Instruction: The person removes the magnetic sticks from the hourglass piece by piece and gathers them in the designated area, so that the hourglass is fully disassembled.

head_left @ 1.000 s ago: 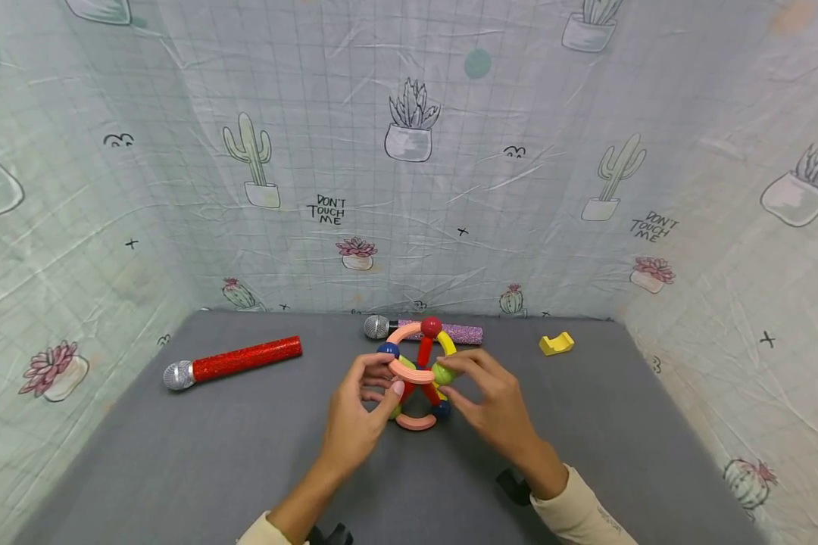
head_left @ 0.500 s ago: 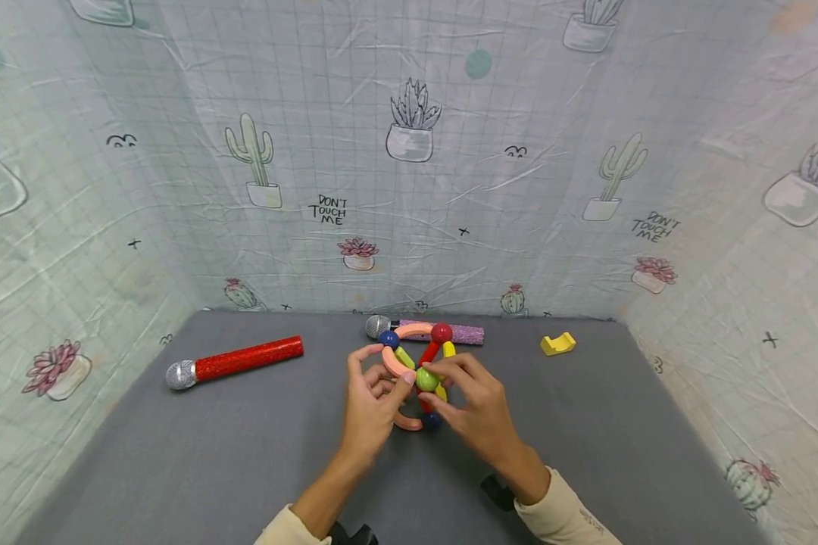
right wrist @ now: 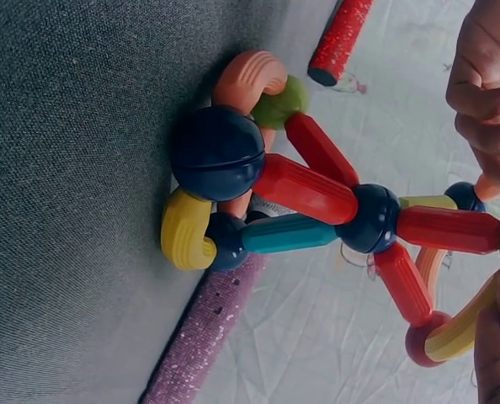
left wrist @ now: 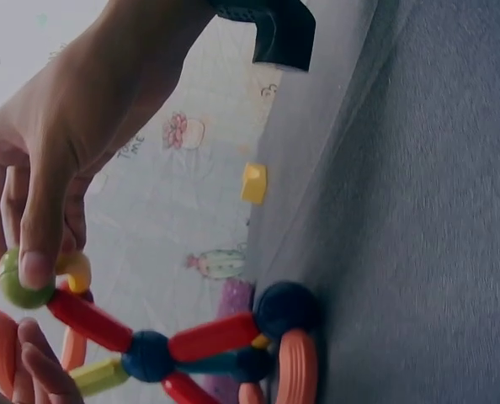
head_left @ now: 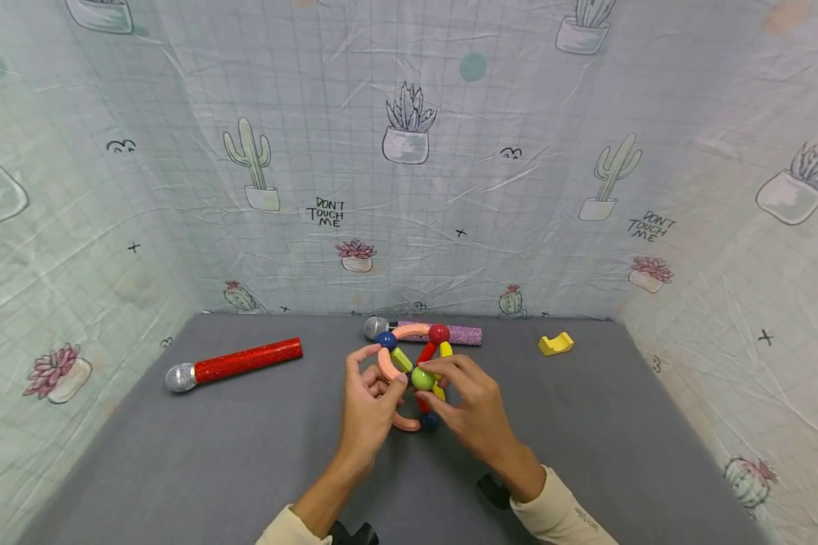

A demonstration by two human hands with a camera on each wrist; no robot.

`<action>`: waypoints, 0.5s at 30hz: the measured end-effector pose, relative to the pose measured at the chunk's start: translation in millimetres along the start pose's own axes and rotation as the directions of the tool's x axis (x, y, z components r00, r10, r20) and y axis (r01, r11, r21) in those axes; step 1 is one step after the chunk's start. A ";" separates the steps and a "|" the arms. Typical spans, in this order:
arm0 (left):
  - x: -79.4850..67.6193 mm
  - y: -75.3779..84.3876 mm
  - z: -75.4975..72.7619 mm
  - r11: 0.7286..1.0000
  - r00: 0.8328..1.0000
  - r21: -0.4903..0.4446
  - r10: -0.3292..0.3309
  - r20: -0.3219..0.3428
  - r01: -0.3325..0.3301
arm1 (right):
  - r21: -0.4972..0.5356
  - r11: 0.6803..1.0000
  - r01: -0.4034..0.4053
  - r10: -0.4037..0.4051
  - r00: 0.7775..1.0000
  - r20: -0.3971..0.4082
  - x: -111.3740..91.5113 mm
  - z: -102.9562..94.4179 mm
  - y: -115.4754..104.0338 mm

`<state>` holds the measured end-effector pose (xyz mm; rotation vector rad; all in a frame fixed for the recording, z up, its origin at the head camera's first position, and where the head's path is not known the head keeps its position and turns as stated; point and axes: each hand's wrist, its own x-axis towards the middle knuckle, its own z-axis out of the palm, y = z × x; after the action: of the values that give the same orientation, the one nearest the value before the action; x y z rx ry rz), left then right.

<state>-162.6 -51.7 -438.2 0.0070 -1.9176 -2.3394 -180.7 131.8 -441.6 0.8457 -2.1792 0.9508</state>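
Observation:
A toy of magnetic balls and rods stands on the table, with a dark blue ball [right wrist: 368,217] at its centre and red rods [right wrist: 448,229] and a teal rod [right wrist: 290,233] running out from it. My left hand [head_left: 369,405] holds a salmon curved rod [head_left: 387,365] between thumb and fingers; the rod's far end meets a blue ball [head_left: 385,340]. Thumb and fingertips of my right hand [head_left: 473,405] pinch a green ball [head_left: 423,378] at the top of a red rod. In the head view a small gap shows between the green ball and the salmon rod's near end.
A red glitter microphone [head_left: 248,361] lies on the grey table [head_left: 232,454] to the left. Behind the toy lies a purple glitter microphone [head_left: 465,335]. A yellow curved-top block [head_left: 556,344] sits at the back right. Printed cloth walls [head_left: 409,197] enclose the table.
The toy has turned, bringing the green ball leftward with my right hand. My left hand has shifted slightly right. The salmon rod's near end has come away from the green ball.

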 end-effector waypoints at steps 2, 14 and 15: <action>1.4 -0.7 -2.8 0.999 1.000 0.036 0.008 -0.004 -0.008 | 0.006 1.000 -0.004 0.004 1.000 0.001 0.0 -0.3 0.0; 8.2 -1.8 -16.3 0.979 0.998 0.196 0.064 -0.017 -0.060 | 0.026 1.000 -0.010 0.010 1.000 0.004 -0.2 -0.8 0.3; 9.2 -1.6 -18.7 0.975 0.997 0.210 0.074 -0.004 -0.072 | 0.029 1.000 -0.010 0.010 1.000 0.005 -0.1 -1.1 0.3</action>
<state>-170.4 -70.5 -442.8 -0.0301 -2.1111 -2.0767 -180.6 132.9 -441.2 0.8523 -2.1806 0.9878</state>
